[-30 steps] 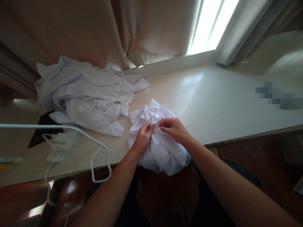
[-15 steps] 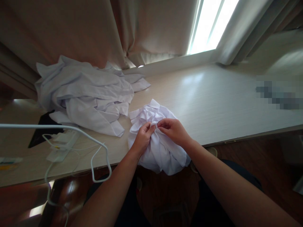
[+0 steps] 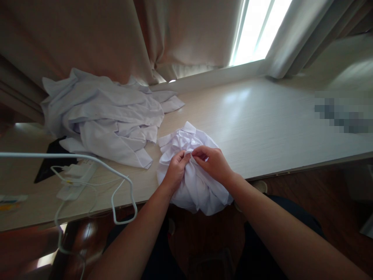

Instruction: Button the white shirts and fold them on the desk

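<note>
Left hand (image 3: 175, 171): pinching a fold of the white shirt (image 3: 195, 182), fingertips curled into the cloth at its upper middle.
Right hand (image 3: 212, 163): pinching the same bunched fold from the other side, fingertips almost meeting those of the left.
Shirt position: crumpled in a heap under and between both hands, at the near edge of the table (image 3: 262, 116); lower part hanging over that edge.
Shirt detail: collar or cuff sticking out at the far side, just beyond the fingers.
Hidden: exact spot being pinched covered by the fingers and folds; cannot tell whether a button is held.
Hard to make out: pixelated patch (image 3: 344, 114) at the right of the table; dark flat object (image 3: 51, 159) partly under the pile.
Cut off: both forearms running out of the bottom of the view; dark lap below the table edge.
Left of the hands: pile of white garments (image 3: 107, 116), near the shirt but not touching it.
Further left: white hanger (image 3: 122, 194), its hook over the table edge, and a white power strip (image 3: 78, 177) with thin cables.
Open room: bare tabletop to the right and beyond the shirt, up to the window sill (image 3: 210, 79).
Edges: table front edge running under the shirt; curtains (image 3: 189, 35) hanging at the back.
</note>
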{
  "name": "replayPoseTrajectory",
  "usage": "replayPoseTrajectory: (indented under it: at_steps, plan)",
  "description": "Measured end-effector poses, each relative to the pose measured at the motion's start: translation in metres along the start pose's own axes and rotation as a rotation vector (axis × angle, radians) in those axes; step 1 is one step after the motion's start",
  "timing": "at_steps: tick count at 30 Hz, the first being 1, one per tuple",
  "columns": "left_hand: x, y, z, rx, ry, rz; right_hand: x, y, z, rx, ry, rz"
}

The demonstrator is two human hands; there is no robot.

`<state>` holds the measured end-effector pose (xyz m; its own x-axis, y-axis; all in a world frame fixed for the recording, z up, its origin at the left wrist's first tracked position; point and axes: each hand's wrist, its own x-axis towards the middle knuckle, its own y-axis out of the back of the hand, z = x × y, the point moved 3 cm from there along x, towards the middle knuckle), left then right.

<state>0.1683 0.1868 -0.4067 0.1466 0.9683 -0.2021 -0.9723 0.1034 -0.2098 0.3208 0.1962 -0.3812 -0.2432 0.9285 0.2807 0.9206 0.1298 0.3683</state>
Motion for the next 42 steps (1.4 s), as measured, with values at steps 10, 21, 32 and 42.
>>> replayPoseTrajectory:
  at_steps: [10,21,32,42]
  plan:
    - [0.001,0.002,-0.002,0.056,-0.012,0.023,0.002,0.001,0.001,-0.048,0.012,-0.031]
    - [-0.001,-0.001,0.008,0.299,-0.176,0.086,-0.001,0.002,0.000,-0.241,0.043,-0.048]
    - [-0.001,0.001,0.009,0.291,-0.123,0.069,0.000,-0.002,0.004,-0.254,0.025,-0.050]
    - [-0.001,0.004,0.005,0.387,-0.154,0.082,-0.001,-0.006,0.005,-0.089,0.011,-0.018]
